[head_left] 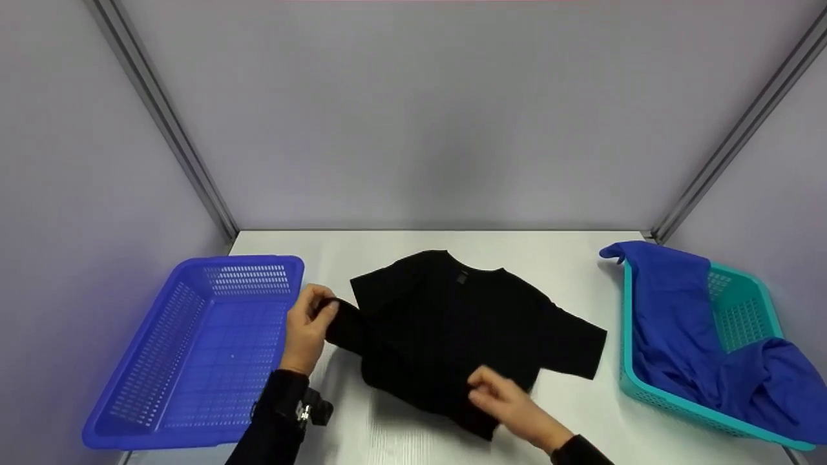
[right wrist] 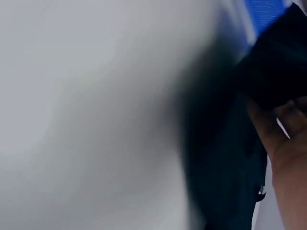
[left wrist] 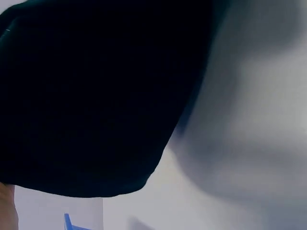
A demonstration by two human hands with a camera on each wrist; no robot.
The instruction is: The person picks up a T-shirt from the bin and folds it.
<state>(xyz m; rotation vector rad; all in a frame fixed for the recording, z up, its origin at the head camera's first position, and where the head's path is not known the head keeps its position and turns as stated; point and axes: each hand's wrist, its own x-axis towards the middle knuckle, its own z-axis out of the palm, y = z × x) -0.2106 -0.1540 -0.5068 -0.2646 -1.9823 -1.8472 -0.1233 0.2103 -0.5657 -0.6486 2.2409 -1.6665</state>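
Observation:
A black short-sleeved T-shirt (head_left: 465,323) lies spread on the white table, its neckline toward the back. My left hand (head_left: 307,329) pinches a lower part of the shirt at its left and lifts it off the table. In the left wrist view the raised black cloth (left wrist: 96,100) fills much of the picture. My right hand (head_left: 517,410) is over the shirt's lower right part with fingers bent. In the right wrist view that hand (right wrist: 283,143) has its fingertips right at the dark cloth (right wrist: 225,158); I cannot tell whether they pinch it.
On the left stands a blue perforated plastic basket (head_left: 187,274), with nothing seen inside. A teal basket (head_left: 749,310) at the right holds blue cloth (head_left: 672,310) that hangs over its rim. Grey panels (head_left: 446,116) enclose the table (head_left: 278,242) at the back and sides.

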